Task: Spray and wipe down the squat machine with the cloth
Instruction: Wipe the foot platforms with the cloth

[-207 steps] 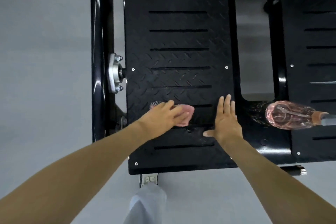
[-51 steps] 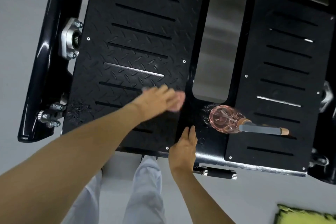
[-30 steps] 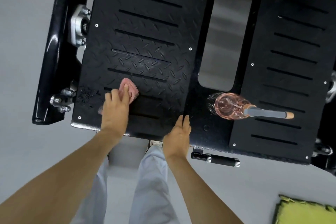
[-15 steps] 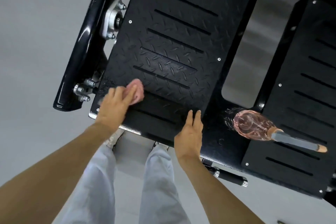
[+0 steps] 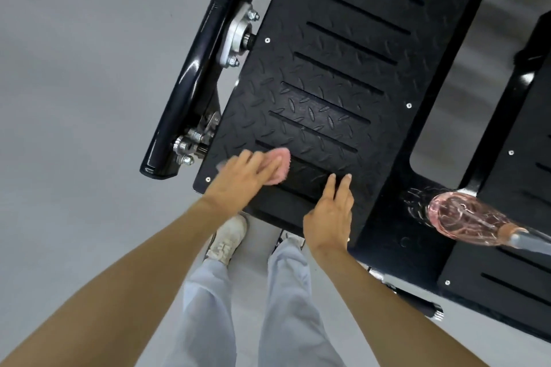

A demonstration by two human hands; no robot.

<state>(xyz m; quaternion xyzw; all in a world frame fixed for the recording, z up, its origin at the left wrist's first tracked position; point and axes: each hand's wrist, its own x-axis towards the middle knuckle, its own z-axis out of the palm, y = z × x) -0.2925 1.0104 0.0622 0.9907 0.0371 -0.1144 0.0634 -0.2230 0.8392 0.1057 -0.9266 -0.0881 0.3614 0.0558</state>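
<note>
The squat machine's left footplate is black, with diamond tread and long slots. My left hand presses a pink cloth flat against the plate's near left corner, fingers straight over it. My right hand rests flat on the plate's near edge, fingers straight, holding nothing. A clear pink spray bottle with a grey nozzle lies on its side on the black bridge between the two footplates, apart from both hands.
The right footplate lies at the right edge. A glossy black frame tube with a silver bearing flange and bolts runs along the left plate. My legs and a white shoe stand on the grey floor below.
My left hand has slid the cloth rightward from the plate's left edge. My right hand stays planted on the near edge. The view has tilted and shifted left.
</note>
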